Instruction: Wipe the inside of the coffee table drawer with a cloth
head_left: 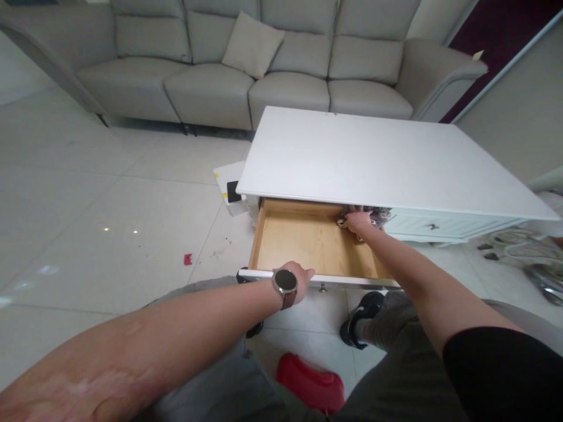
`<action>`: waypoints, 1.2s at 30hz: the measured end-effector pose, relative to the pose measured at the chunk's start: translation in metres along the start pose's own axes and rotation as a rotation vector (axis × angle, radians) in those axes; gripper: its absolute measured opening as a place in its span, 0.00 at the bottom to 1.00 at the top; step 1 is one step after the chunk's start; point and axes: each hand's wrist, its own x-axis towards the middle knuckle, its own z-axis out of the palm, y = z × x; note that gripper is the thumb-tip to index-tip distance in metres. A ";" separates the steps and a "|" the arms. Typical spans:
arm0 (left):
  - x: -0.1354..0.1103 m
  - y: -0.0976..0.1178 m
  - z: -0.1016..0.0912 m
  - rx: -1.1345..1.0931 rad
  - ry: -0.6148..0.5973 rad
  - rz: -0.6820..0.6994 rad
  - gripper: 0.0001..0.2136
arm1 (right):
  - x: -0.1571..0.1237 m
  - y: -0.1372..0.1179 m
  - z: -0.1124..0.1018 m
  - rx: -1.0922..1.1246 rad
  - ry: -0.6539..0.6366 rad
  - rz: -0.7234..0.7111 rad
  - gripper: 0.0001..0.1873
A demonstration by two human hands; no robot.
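A wooden drawer (303, 243) is pulled out from the white coffee table (369, 161). My left hand (299, 276), with a watch on its wrist, is closed over the top edge of the drawer's white front, near the small knob (322, 288). Inside, toward the back right corner, my right hand (358, 220) rests on a dark patterned bundle (379, 215) that looks like cloth or cord. Its fingers curl onto the bundle, partly hidden under the tabletop edge.
A grey sofa (211, 88) with a pillow (253, 46) stands behind the table. A white box (233, 190) lies left of it on the floor. Coiled cables (523, 249) are at the right. A red object (310, 381) lies between my legs, a red scrap (187, 259) farther left.
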 end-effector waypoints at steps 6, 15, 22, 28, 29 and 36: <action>-0.002 0.000 0.002 -0.024 0.029 -0.002 0.32 | 0.000 0.000 -0.001 0.015 -0.011 -0.006 0.23; -0.001 0.001 0.001 -0.036 0.023 -0.024 0.33 | -0.002 0.000 -0.003 -0.027 -0.017 0.004 0.21; 0.000 0.000 0.005 -0.038 0.040 -0.034 0.32 | -0.002 0.000 -0.002 0.006 -0.005 0.001 0.20; -0.005 -0.001 -0.004 -0.009 -0.015 0.034 0.36 | -0.002 -0.001 -0.001 -0.005 0.008 -0.005 0.22; -0.005 -0.001 -0.005 -0.007 -0.018 0.037 0.36 | -0.002 -0.001 -0.001 -0.014 0.010 -0.006 0.23; -0.006 0.000 -0.005 -0.009 -0.014 0.025 0.37 | -0.003 -0.001 -0.003 -0.024 -0.008 -0.009 0.22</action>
